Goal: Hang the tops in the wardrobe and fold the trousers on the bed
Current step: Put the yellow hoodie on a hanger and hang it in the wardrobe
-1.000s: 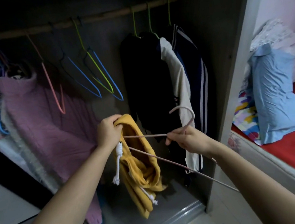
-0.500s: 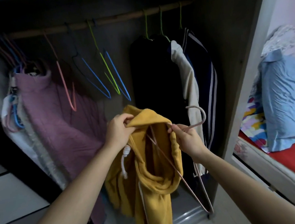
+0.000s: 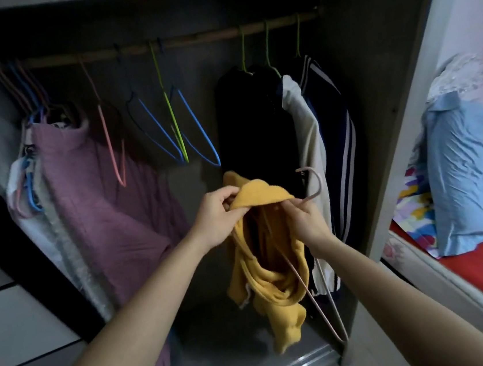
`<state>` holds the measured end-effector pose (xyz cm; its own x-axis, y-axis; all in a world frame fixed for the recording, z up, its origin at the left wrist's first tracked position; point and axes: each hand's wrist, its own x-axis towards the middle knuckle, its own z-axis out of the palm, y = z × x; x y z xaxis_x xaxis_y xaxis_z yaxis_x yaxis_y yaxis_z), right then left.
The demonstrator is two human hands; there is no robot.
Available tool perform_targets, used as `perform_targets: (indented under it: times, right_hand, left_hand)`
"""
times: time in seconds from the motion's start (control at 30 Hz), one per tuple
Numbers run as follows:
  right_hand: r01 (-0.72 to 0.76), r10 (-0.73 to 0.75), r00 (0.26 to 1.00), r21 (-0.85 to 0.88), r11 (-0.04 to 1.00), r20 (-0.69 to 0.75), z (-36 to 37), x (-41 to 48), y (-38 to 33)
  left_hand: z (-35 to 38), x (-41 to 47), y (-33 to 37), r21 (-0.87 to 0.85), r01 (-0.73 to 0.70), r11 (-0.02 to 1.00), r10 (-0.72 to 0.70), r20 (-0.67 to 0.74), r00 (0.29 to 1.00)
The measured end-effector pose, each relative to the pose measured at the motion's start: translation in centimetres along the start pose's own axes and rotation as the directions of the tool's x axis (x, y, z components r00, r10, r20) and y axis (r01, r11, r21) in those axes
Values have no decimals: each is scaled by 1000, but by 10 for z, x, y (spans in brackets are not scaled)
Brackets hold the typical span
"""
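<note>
Yellow top (image 3: 271, 269) hangs in front of the open wardrobe (image 3: 372, 77), pulled further over the pink hanger (image 3: 314, 183) than a moment ago. Your left hand (image 3: 218, 215) pinches the collar and your right hand (image 3: 304, 220) grips the hanger's neck, closer together now.

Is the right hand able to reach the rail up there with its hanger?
Probably yes. The right hand pinches the hanger below the rail, and a bare stretch of rail sits between the blue hangers and the dark clothes. The left hand grips the yellow top.
</note>
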<state>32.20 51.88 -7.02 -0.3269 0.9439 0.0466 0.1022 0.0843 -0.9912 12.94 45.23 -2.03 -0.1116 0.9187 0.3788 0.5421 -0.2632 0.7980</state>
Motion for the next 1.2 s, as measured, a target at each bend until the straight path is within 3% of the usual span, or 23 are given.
perform_targets:
  times: [0.1,0.17,0.23,0.3,0.37,0.5,0.67,0.87,0.93,1.0,1.07,1.2]
  right_hand:
    - [57,-44,995,148,987,-90,-23,-1,-12]
    - [75,-63,993,122,990,-103,-42,1,-16]
    - [97,-91,992,75,992,-85,-61,2,-19]
    - [109,-106,992,38,993,-70,-79,-1,-20]
    - [101,-100,993,16,995,-54,-95,-6,-22]
    - [122,-124,992,-82,989,-24,-119,-14,-28]
    - [157,-164,986,-145,977,-33,-145,-22,-31]
    - [191,-206,968,-108,976,-146,-171,-22,-19]
    - [206,-225,970,-177,962,-95,-175,-20,-13]
    - [186,-191,981,-372,910,24,-174,-15,-11]
    - [174,-158,985,-487,856,74,-172,-10,-15]
    - [242,-255,967,-300,923,-3,-171,-3,-34]
  left_hand:
    - [-9,4,-9,-105,145,984,-131,131,983]
    - [-8,13,-13,-129,141,982,-139,23,990]
    - [-2,23,-18,-31,118,992,-121,-127,984]
    - [8,32,-23,86,156,984,-138,-188,972]
    - [22,39,-23,195,181,964,-153,-151,977]
    - [53,49,-19,449,106,887,-54,-126,991]
    - [82,66,-25,283,302,910,-235,-250,940]
    - [69,82,-25,262,25,965,79,-381,921]
    - [62,94,-13,237,-72,969,163,-393,905]
    - [56,106,-2,268,-170,948,264,-369,891]
    - [54,113,4,360,-241,901,339,-241,909]
    - [54,120,12,456,-238,858,213,107,971]
